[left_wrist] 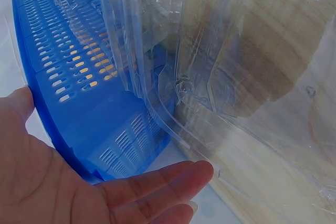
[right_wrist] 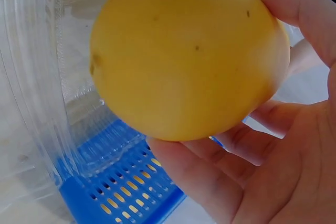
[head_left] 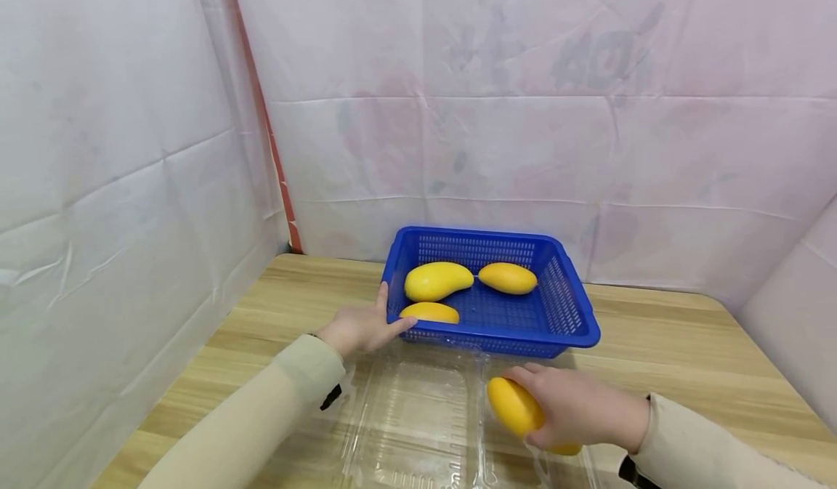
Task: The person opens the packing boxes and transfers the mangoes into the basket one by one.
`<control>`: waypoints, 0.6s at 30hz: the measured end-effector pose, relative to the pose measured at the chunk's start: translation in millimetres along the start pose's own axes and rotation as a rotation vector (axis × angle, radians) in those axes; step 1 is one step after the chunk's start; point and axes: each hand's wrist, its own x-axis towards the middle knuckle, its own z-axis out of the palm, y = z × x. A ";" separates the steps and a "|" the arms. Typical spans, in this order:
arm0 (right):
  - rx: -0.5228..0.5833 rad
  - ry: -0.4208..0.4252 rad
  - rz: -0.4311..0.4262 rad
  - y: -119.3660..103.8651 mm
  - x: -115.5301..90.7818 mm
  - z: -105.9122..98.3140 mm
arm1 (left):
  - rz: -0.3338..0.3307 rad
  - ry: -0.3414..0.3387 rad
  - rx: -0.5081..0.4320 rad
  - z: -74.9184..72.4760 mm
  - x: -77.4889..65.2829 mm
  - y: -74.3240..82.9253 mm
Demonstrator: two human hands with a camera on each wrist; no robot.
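Note:
My right hand (head_left: 575,405) grips a yellow-orange mango (head_left: 513,405) over the right part of a clear plastic container (head_left: 418,416). More yellow shows below the thumb in the head view. Seen from the right wrist, the mango (right_wrist: 189,59) has small dark specks, with thumb and fingers on opposite sides. My left hand (head_left: 362,327) rests at the near left corner of a blue basket (head_left: 497,333), its thumb along the rim and fingers extended. Inside the basket lie a pale yellow mango (head_left: 438,280), an orange-yellow mango (head_left: 508,278) and another mango (head_left: 429,312) partly behind the front rim.
The container lies on a wooden table (head_left: 654,336), right in front of the basket. White sheeting (head_left: 497,147) hangs close behind the basket, and a white sheet wall (head_left: 118,205) runs along the left edge.

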 end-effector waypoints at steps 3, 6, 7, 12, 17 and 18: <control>-0.018 0.023 -0.026 -0.4 -0.7 -2.4 | 0.001 -0.002 -0.003 -0.4 0.1 0.0; -0.034 0.035 -0.059 -0.5 -0.7 -5.3 | 0.001 0.000 -0.011 -0.2 -0.4 -0.3; -0.035 0.034 -0.066 -0.5 -0.8 -6.7 | 0.003 0.000 -0.012 -0.1 -0.4 -0.4; -0.053 0.007 -0.093 -0.4 -0.4 -14.5 | 0.011 0.002 -0.010 -0.5 -1.3 -0.5; -0.061 -0.015 -0.079 -0.5 0.5 -20.0 | 0.013 0.006 0.000 0.2 -1.0 -0.5; -0.057 -0.021 -0.073 -0.5 0.5 -21.0 | 0.014 0.007 0.001 0.4 -0.8 -0.6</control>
